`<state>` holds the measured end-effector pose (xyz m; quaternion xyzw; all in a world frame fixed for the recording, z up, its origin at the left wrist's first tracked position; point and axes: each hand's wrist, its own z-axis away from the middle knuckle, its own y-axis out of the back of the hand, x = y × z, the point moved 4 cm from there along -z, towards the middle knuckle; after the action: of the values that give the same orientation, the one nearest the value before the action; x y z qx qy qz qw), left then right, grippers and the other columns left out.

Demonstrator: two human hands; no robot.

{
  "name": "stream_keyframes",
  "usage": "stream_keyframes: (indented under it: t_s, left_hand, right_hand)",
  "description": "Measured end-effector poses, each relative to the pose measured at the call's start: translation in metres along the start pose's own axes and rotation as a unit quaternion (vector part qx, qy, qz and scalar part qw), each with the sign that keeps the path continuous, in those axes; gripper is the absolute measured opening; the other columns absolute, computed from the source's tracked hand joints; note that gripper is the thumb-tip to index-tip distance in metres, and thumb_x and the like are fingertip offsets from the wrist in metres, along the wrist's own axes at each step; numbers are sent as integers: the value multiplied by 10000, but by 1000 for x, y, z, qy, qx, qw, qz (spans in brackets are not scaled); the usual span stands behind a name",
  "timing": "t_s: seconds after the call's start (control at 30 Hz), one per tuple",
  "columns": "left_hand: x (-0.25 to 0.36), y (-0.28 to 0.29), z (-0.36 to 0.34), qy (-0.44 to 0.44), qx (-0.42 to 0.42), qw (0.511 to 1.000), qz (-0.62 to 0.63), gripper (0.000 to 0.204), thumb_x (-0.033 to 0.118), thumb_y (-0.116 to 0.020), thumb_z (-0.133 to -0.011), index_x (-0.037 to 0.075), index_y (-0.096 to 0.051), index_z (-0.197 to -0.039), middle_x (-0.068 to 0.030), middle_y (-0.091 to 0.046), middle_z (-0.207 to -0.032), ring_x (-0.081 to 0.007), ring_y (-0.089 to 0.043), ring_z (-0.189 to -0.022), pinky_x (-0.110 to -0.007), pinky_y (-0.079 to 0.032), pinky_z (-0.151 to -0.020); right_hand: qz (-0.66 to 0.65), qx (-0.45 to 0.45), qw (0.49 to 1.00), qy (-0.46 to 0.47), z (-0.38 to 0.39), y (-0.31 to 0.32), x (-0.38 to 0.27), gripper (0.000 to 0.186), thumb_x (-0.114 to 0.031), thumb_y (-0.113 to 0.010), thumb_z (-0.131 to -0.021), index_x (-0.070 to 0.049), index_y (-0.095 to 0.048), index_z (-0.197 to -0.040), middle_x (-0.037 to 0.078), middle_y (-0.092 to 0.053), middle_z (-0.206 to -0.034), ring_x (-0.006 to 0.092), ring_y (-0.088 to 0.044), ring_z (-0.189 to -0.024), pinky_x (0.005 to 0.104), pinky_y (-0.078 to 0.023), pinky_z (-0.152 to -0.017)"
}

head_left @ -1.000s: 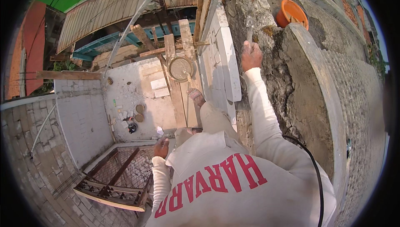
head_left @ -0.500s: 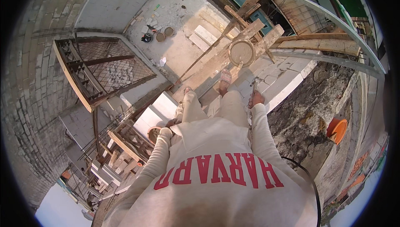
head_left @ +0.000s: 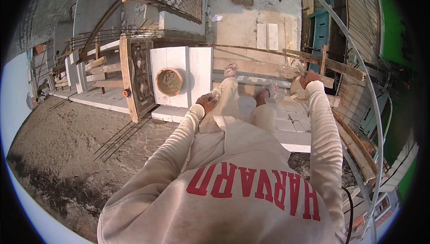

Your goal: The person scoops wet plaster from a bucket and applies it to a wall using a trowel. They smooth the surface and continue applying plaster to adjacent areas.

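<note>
My right hand (head_left: 310, 79) is closed over the edge of a round mortar bucket (head_left: 296, 92) at the right, partly covering it. A small hand tool shows as a pale, blurred shape by the fingers; its kind is hard to make out. My left hand (head_left: 207, 103) rests against my left thigh, fingers partly bent, with nothing visible in it. Left of that hand, an orange-rimmed bucket (head_left: 169, 82) of grey mortar stands on white blocks (head_left: 200, 74). My sandalled feet (head_left: 230, 70) stand beyond my knees.
A wooden post (head_left: 130, 80) rises left of the blocks. Timber planks (head_left: 251, 67) cross ahead. Lower down, on a pale floor, lie two white blocks (head_left: 267, 36), two round pans (head_left: 242, 0) and rubble. Rough soil (head_left: 94, 154) and thin rods lie left. A curved metal bar (head_left: 365, 69) arcs right.
My view has swung round and the scene has turned in the picture. My right hand has moved from above the white block ledge to the mortar bucket. My left hand stays by my thigh.
</note>
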<state>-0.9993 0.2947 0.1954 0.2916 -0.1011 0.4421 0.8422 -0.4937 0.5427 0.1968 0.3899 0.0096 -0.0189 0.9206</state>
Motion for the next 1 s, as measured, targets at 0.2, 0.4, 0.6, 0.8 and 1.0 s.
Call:
stream_keyframes:
  t_s: [0.2, 0.4, 0.6, 0.8, 1.0]
  left_hand:
    - [-25, 2, -16, 14, 36, 993, 109, 455, 449, -691, -943, 69, -735, -1190, -227, -748, -1160, -385, -705, -1127, -434, -541, -993]
    - [-134, -11, -9, 110, 35, 872, 476, 297, 310, -660, -1028, 27, -730, -1079, -85, -774, -1005, -177, -714, -886, -304, -572, -796]
    - [-234, -12, 30, 233, 111, 862, 437, 303, 232, -666, -993, -42, -701, -1117, -115, -769, -935, -192, -722, -780, -342, -581, -673]
    - [-328, -56, 62, 282, 128, 821, 480, 311, 226, -685, -981, -37, -700, -1147, -120, -749, -884, -170, -675, -701, -323, -559, -633]
    - [-342, -124, 139, 306, 222, 726, 574, 307, 271, -663, -989, -18, -759, -1029, -84, -754, -815, -150, -678, -676, -327, -548, -611]
  right_hand:
    - [170, -118, 975, 75, -65, -4, 2, 474, -390, -731, -875, 73, -707, -970, 255, -737, -949, 344, -709, -836, 459, -574, -771]
    - [189, -103, 975, 62, -14, 32, -82, 440, -378, -640, -917, 49, -725, -975, 254, -753, -953, 425, -742, -889, 499, -593, -804]
    - [62, -79, 994, 41, 72, 53, -130, 569, -479, -625, -962, 50, -741, -1135, 319, -708, -1171, 475, -676, -1097, 495, -531, -994]
    - [11, -30, 998, 51, 83, -4, -129, 570, -540, -635, -945, 13, -753, -1013, 290, -739, -984, 471, -696, -984, 526, -531, -921]
    - [47, -72, 987, 138, 14, -41, -159, 590, -496, -651, -927, 60, -693, -1118, 326, -712, -1087, 495, -679, -1045, 541, -544, -915]
